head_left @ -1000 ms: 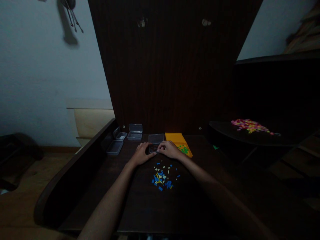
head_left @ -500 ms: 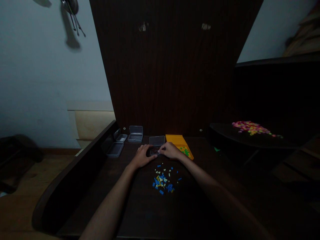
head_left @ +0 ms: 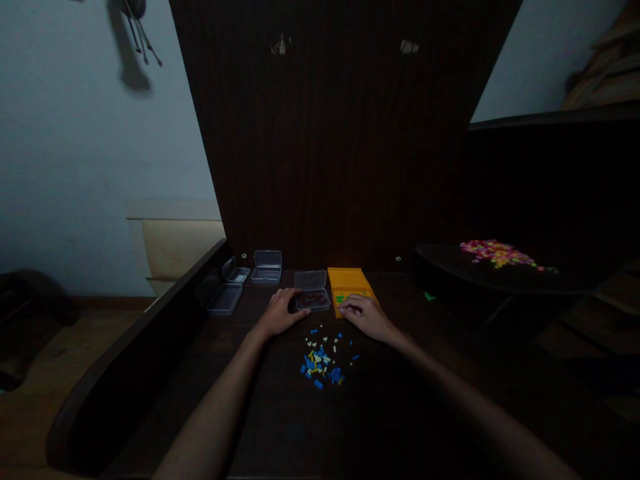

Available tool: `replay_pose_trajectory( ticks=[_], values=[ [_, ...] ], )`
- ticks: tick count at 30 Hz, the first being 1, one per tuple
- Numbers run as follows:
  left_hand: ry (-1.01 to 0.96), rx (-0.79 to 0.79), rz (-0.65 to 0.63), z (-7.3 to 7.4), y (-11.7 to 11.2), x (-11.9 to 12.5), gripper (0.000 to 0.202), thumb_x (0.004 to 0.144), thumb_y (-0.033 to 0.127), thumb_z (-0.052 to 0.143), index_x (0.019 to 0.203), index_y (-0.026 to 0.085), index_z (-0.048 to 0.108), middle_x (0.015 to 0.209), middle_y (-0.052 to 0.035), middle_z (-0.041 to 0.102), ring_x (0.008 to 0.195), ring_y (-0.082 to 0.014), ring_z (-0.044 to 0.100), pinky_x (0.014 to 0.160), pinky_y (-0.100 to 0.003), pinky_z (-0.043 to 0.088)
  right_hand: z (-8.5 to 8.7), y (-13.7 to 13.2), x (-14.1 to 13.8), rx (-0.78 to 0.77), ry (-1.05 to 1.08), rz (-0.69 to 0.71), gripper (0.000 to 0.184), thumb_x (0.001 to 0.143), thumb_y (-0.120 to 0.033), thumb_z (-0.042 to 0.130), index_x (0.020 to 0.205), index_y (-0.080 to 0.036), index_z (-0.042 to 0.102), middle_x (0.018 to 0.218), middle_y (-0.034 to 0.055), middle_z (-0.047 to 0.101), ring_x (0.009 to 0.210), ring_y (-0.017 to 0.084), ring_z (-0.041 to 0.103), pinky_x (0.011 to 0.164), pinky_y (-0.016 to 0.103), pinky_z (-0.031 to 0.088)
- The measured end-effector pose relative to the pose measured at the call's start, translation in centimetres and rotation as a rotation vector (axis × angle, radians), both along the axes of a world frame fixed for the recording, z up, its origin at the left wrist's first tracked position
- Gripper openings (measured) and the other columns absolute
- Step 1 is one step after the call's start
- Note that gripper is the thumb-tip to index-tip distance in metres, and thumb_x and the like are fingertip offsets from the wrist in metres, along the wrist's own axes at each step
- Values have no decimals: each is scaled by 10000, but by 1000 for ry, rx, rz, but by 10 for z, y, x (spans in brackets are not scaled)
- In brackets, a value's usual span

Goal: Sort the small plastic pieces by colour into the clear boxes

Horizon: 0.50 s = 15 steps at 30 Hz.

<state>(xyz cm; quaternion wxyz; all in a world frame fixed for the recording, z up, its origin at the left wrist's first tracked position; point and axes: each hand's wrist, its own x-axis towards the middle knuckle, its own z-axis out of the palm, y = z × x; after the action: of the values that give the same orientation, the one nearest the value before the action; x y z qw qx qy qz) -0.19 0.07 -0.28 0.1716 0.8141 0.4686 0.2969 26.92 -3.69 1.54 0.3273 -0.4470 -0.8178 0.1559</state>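
Observation:
My left hand [head_left: 281,312] rests at the left edge of a clear plastic box [head_left: 320,308], thumb and fingers spread around its corner. The box's lid stands raised, and dark reddish-brown pieces lie inside. Over the front of an open yellow case [head_left: 346,279] is my right hand [head_left: 367,316], its fingers bent and close together near the case's front edge. Green pieces [head_left: 342,297] show in that case. Whether anything sits between my right fingertips is too small to make out. Nearer me, a loose pile of blue, yellow and cream toy bricks [head_left: 320,363] lies on the dark table.
Several other clear boxes stand at the back left, among them an open box [head_left: 267,274] and a shallow box [head_left: 225,299]. A raised wooden side [head_left: 135,347] borders the left. Pink and yellow beads [head_left: 497,253] lie on a dark shelf [head_left: 450,267] at right.
My right hand has moved right, from the clear box to the yellow case. My left hand stays by the clear box. The view has shifted slightly.

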Motion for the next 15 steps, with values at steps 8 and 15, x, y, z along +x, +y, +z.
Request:
replay_pose_trajectory(
  ticks=[8, 15],
  values=[
    [8, -4, 4, 1, 0, 0, 534, 807, 512, 663, 1230, 202, 560, 1227, -93, 601, 1171, -298, 520, 1045, -467, 403, 2, -21, 40, -47, 85, -25, 314, 891, -394, 548, 848, -149, 740, 695, 40, 609, 595, 159, 504, 567, 257, 405],
    [32, -14, 20, 3, 0, 1, 542, 801, 527, 660, 1229, 208, 563, 1236, -97, 592, 1176, -304, 514, 1030, -473, 407, -1, -37, 40, -159, 27, 132, 343, 899, -465, 604, 940, -156, 747, 700, 24, 569, 581, 135, 477, 538, 236, 374]
  ],
)
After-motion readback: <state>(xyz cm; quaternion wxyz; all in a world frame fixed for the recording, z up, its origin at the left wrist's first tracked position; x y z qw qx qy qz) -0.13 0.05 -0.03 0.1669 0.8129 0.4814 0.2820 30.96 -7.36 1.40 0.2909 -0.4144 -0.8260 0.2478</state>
